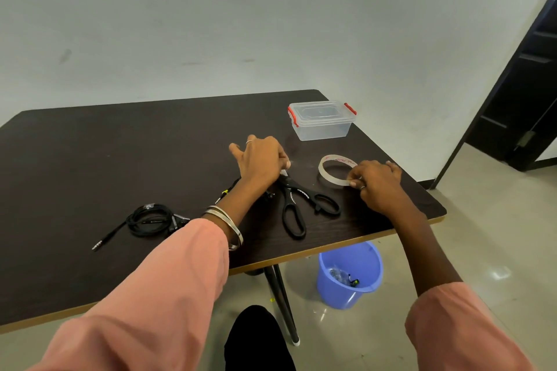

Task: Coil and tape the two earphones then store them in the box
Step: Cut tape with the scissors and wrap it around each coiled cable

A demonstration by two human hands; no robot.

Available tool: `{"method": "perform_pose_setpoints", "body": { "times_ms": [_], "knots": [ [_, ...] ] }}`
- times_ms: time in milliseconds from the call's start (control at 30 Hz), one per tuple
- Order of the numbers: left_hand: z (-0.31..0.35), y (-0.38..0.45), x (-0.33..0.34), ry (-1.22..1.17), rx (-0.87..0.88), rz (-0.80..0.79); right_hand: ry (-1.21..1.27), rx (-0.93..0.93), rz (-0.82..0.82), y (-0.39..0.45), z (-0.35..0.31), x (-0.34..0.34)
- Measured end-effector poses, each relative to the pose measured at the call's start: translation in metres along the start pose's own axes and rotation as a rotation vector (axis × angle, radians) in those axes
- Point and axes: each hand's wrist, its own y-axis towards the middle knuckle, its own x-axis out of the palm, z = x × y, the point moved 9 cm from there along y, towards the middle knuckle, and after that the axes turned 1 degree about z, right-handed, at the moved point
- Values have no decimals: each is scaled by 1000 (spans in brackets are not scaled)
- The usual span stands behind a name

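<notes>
One black earphone lies coiled on the dark table, its jack pointing to the near left. A second earphone with a yellow mark runs under my left wrist, and most of it is hidden. My left hand has its fingers curled down over it, just beyond the tips of the black scissors. My right hand pinches the near rim of the clear tape roll, which lies flat. The clear box with red latches stands beyond it, lid on.
The table's right edge runs close to my right hand. A blue bucket with scraps in it stands on the floor below the table's near right corner, beside a black table leg. A dark doorway is at the far right.
</notes>
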Motion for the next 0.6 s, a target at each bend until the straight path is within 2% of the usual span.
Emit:
{"method": "perform_pose_setpoints", "body": {
  "times_ms": [133,267,300,333,400,500,600],
  "knots": [
    [-2,5,2,-47,29,-27,8,-25,-30,2,-6,1],
    [1,5,3,-31,84,-27,298,-52,194,-20,-33,-25],
    [1,4,3,-27,93,-25,366,-46,183,-28,-44,-23],
    [2,4,3,-25,99,-23,360,-25,125,-33,-56,-17],
    [2,3,3,-21,106,-21,169,28,-24,-41,-74,4],
    [1,1,2,-12,128,-9,-31,43,-80,-48,-89,12],
    [0,-1,0,-2,148,3,-92,48,-115,-48,-94,9]
  ]
}}
